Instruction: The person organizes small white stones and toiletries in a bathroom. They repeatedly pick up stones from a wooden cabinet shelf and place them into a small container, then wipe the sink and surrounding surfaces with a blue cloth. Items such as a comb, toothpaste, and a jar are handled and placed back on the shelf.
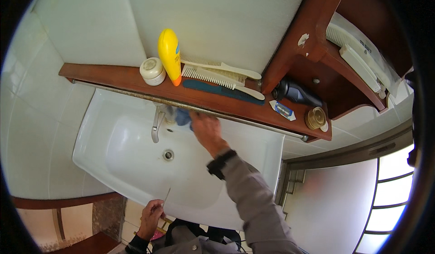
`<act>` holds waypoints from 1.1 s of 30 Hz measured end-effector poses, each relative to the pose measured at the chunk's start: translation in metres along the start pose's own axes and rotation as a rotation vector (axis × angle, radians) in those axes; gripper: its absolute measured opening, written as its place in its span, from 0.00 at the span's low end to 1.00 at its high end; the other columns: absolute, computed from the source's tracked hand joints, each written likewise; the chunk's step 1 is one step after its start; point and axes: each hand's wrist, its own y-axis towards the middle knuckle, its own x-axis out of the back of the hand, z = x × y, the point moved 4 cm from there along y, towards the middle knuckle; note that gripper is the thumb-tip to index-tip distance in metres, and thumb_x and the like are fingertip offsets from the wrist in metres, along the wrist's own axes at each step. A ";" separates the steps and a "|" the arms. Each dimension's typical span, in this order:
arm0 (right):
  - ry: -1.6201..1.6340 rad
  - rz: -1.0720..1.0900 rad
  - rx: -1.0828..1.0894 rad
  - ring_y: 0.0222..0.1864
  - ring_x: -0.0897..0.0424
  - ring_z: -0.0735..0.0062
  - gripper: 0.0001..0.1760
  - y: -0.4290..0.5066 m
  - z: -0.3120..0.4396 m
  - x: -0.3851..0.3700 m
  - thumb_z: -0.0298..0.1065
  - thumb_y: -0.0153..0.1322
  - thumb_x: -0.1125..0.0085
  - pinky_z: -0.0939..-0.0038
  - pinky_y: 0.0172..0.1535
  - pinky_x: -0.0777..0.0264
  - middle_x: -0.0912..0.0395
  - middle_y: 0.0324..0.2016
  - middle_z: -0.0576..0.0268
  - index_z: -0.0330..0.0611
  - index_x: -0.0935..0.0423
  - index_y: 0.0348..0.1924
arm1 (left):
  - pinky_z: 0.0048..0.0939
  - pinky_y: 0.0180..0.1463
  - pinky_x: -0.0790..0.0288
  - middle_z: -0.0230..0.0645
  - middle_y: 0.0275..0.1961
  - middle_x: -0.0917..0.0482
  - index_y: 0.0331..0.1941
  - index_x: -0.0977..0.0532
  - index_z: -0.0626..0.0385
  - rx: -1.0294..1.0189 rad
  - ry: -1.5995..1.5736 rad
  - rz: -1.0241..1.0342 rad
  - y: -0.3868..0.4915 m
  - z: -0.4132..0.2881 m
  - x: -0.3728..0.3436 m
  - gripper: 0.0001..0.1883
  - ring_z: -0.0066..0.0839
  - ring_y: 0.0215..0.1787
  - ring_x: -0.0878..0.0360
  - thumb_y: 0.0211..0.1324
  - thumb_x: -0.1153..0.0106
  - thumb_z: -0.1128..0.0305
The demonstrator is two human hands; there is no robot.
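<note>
My right hand [208, 133] reaches over the white washbasin [197, 179] to its back ledge, under the wooden shelf. It grips a crumpled blue cloth [184, 117] right of the metal tap [156, 128]. The shelf's rail hides part of the cloth and the fingertips. Beside the cloth, against the tap's base, is a pale, partly hidden object [169, 114] that I cannot make out. At the basin's front rim my left hand [152, 216] pinches a thin, light stick [167, 197] pointing up and away. Below the tap, the drain [168, 155] is uncovered.
A brown wooden shelf [112, 75] with a metal rail overhangs the basin's back. On it stand a white jar [152, 71], a yellow bottle [169, 55], several combs [221, 92], a black shaver [299, 93], a razor-blade packet [282, 110] and a brownish round container [315, 118].
</note>
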 end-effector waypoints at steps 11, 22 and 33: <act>-0.472 -0.252 0.068 0.68 0.26 0.42 0.31 -0.021 -0.039 -0.024 0.31 0.75 0.42 0.45 0.66 0.26 0.29 0.67 0.44 0.48 0.30 0.73 | 0.30 0.43 0.25 0.34 0.37 0.24 0.56 0.26 0.65 -0.008 -0.001 0.022 0.007 -0.022 -0.010 0.12 0.25 0.35 0.22 0.73 0.49 0.75; -0.203 0.109 -0.784 0.44 0.13 0.41 0.16 -0.210 -0.272 0.124 0.37 0.70 0.40 0.48 0.48 0.19 0.13 0.46 0.46 0.42 0.18 0.49 | 0.29 0.42 0.24 0.34 0.40 0.22 0.58 0.26 0.65 -0.081 0.038 0.253 0.022 -0.020 -0.058 0.13 0.25 0.36 0.21 0.74 0.49 0.76; 0.224 -0.200 -0.971 0.49 0.16 0.29 0.30 -0.399 -0.181 0.159 0.36 0.71 0.43 0.44 0.53 0.23 0.15 0.48 0.34 0.35 0.26 0.65 | 0.29 0.44 0.22 0.30 0.41 0.23 0.61 0.26 0.61 -0.117 0.130 0.498 0.040 -0.043 -0.127 0.13 0.21 0.39 0.21 0.78 0.48 0.72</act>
